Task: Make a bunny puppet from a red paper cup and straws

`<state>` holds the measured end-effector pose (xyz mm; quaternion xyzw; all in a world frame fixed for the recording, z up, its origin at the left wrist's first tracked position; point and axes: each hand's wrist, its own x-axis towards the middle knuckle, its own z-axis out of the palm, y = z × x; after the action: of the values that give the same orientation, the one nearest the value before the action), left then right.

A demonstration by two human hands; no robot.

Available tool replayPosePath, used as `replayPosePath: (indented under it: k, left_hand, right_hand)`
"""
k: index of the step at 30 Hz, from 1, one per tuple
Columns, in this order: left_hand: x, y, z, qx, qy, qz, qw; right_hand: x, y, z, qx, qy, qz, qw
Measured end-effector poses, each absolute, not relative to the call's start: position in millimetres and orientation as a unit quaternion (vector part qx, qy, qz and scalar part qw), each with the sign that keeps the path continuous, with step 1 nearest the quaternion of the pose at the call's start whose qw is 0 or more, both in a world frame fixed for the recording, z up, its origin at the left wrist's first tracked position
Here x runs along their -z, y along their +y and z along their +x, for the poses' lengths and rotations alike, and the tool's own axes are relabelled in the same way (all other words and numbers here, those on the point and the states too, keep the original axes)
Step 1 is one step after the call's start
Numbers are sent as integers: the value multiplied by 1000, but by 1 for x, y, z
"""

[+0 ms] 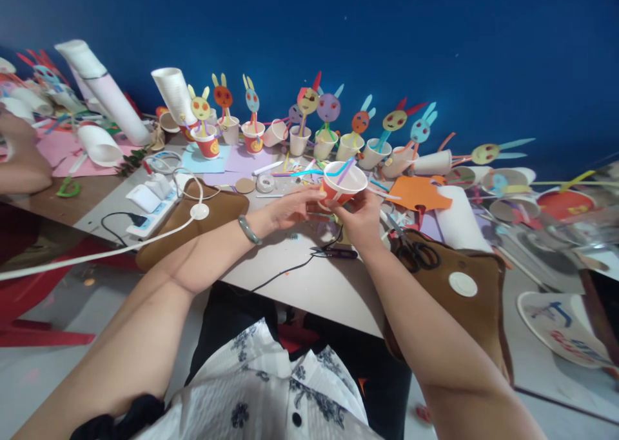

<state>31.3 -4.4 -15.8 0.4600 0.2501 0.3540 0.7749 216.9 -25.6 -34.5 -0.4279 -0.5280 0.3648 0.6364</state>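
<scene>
A red and white paper cup [342, 183] is held between both hands above the middle of the table, its mouth tilted up toward me. Blue and purple strips stick out of its opening. My left hand [297, 208] has its fingers against the cup's left side, with a bracelet on the wrist. My right hand [362, 215] grips the cup's right and lower side, thumb at the front. Beneath the hands, small black-handled snips [336, 253] lie on the white table [309, 291]. Black scissors [418, 253] rest right of my right hand.
Several cups with paper rabbit faces [330, 108] stand along the blue wall. A power strip [157, 211] with a white cable is at the left, beside a brown cushion [217, 214]. Orange paper [420, 193] and a white roll [461, 219] lie right. Another person's arm [22, 156] shows far left.
</scene>
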Motion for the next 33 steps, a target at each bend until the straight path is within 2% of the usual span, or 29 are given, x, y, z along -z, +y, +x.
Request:
replayPosePath:
  k: [6,12,23,30,33]
  left_hand:
    - [20,-7,34,-366,283,438,771]
    - [16,-9,36,-374,318,470,733]
    - [10,-13,39,-383,331,400,764]
    - [7,-13,42,-399,348,380,758]
    - [5,-15,42,-410,348,368,758]
  right_hand:
    - [42,-27,214,-327,-563,-438,620]
    - [39,-27,214,-343,-581,-428,602]
    - [42,-27,216,-312,-638,-429,558]
    - [40,-28,214,-342,-635,-413,556]
    - [48,-24,218,-314,-626,-447,557]
